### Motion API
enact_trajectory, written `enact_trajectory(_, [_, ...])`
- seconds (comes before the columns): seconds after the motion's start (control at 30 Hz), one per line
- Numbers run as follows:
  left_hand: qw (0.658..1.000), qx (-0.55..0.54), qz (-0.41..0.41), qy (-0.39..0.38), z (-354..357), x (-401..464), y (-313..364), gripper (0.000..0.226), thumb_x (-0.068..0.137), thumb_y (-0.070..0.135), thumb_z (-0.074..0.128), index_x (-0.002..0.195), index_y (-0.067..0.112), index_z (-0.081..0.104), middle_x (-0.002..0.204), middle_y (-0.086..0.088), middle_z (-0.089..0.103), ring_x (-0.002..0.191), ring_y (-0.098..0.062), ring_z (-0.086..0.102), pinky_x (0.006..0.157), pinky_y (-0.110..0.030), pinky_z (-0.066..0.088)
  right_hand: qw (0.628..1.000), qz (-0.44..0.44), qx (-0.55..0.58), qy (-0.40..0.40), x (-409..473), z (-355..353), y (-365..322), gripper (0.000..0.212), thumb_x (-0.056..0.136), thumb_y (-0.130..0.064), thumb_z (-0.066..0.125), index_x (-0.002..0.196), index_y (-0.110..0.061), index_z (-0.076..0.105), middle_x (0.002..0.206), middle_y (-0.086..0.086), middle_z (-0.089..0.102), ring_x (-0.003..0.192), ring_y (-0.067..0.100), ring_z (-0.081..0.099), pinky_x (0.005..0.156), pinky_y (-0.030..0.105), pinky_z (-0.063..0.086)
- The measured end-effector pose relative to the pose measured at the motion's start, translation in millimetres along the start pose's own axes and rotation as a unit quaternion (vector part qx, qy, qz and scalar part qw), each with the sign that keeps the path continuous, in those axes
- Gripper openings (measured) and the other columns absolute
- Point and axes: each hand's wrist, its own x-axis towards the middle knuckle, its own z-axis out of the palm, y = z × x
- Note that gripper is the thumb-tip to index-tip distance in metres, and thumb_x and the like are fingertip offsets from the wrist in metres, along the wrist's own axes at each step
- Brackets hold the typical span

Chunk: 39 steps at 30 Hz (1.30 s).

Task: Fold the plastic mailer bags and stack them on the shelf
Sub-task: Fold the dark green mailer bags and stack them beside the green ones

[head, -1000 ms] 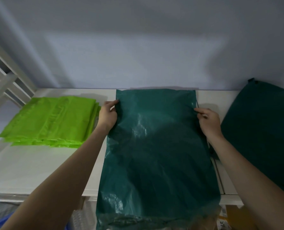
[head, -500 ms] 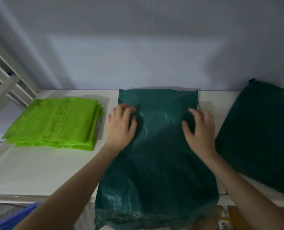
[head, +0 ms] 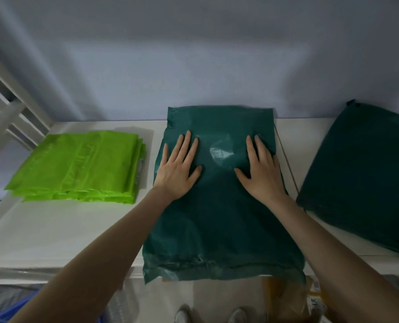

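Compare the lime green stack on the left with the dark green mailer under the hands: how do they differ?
The lime green stack is bright and lies fully on the shelf, untouched; the dark green mailer is dark, overhangs the shelf's front edge, and has the left hand and right hand pressing flat on it. Both are glossy plastic.

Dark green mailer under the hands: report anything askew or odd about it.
The dark green mailer overhangs the shelf front edge, its near end wrinkled. Both hands press it flat.
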Motion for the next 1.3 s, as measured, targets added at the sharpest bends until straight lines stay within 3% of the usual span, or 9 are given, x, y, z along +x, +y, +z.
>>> enact_trajectory(0.23, [0.992,-0.036,0.117,-0.018,5,-53,-9,0.062,0.095,0.046,0.012,0.151,0.020,0.003,0.157,0.006,-0.010,0.144,-0.010,-0.011,0.117,-0.034,-0.006,0.998,-0.048,-0.029,0.010,-54,3,17,0.066,0.093,-0.031,0.051,0.149,-0.013,0.020,0.157,0.010,0.013,0.142,0.027,0.021,0.116,0.042,0.023])
enact_trajectory(0.47, [0.988,-0.083,0.046,-0.122,18,-65,-21,0.082,0.082,0.072,0.003,0.150,0.027,-0.002,0.157,0.012,-0.010,0.142,-0.004,-0.013,0.119,-0.040,-0.004,0.995,-0.034,-0.043,-0.088,-72,14,35,0.058,0.099,-0.044,0.026,0.150,-0.018,0.014,0.159,0.001,0.007,0.146,0.015,0.008,0.119,0.033,0.008])
enact_trajectory(0.6, [0.988,-0.057,0.025,-0.143,15,-55,-19,0.085,0.075,0.070,-0.004,0.150,0.029,-0.006,0.157,0.013,-0.012,0.144,-0.005,-0.011,0.119,-0.040,-0.004,0.989,-0.029,-0.067,-0.128,-61,8,36,0.059,0.100,-0.047,0.018,0.151,-0.021,0.005,0.159,-0.002,-0.004,0.146,0.011,-0.002,0.118,0.033,0.001])
enact_trajectory(0.77, [0.989,0.041,0.002,-0.144,13,-42,-15,0.068,0.092,0.061,0.005,0.149,0.028,-0.011,0.157,0.009,-0.014,0.145,-0.010,-0.010,0.119,-0.040,-0.002,0.986,-0.010,-0.082,-0.145,-45,9,34,0.059,0.100,-0.046,0.013,0.151,-0.020,-0.001,0.158,-0.002,-0.009,0.146,0.012,-0.007,0.119,0.037,0.000])
enact_trajectory(0.9, [0.984,0.035,-0.032,-0.171,5,-34,-8,0.063,0.097,0.050,0.017,0.149,0.026,-0.010,0.157,0.002,-0.017,0.145,-0.014,-0.011,0.119,-0.041,-0.004,0.983,0.008,-0.028,-0.181,-35,2,32,0.062,0.100,-0.045,0.026,0.151,-0.020,0.000,0.158,-0.001,-0.011,0.145,0.013,-0.009,0.118,0.038,-0.004])
enact_trajectory(1.0, [0.992,-0.054,-0.056,-0.101,-4,-49,12,0.061,0.098,0.032,0.032,0.151,0.018,0.006,0.159,-0.003,-0.007,0.146,-0.019,-0.001,0.118,-0.040,0.001,0.997,-0.009,-0.007,-0.079,-48,-3,16,0.060,0.097,-0.026,0.042,0.149,-0.012,0.017,0.159,0.005,0.005,0.146,0.020,0.006,0.119,0.043,0.004])
enact_trajectory(1.1, [0.992,-0.112,-0.065,0.001,-7,-81,43,0.053,0.094,0.035,0.028,0.142,0.014,0.035,0.153,-0.004,0.026,0.139,-0.024,0.027,0.114,-0.038,0.019,0.998,-0.050,0.011,0.036,-86,1,-15,0.050,0.095,-0.021,0.044,0.142,-0.006,0.036,0.152,0.011,0.029,0.139,0.026,0.027,0.115,0.041,0.021])
enact_trajectory(1.17, [0.993,-0.109,-0.043,-0.010,-6,-102,61,0.066,0.086,0.047,0.013,0.141,0.018,0.037,0.150,0.001,0.030,0.137,-0.020,0.030,0.111,-0.037,0.023,0.997,-0.071,0.017,0.016,-111,11,-34,0.051,0.098,-0.034,0.034,0.142,-0.009,0.036,0.151,0.009,0.032,0.138,0.025,0.030,0.113,0.039,0.025])
enact_trajectory(1.3, [0.994,-0.068,-0.034,-0.079,12,-115,69,0.075,0.083,0.056,-0.001,0.150,0.026,0.013,0.159,0.008,0.007,0.146,-0.014,0.001,0.117,-0.036,0.002,0.992,-0.085,-0.044,-0.086,-133,34,-42,0.073,0.088,-0.055,-0.003,0.150,-0.020,0.011,0.159,0.001,0.007,0.146,0.017,0.004,0.117,0.042,0.006])
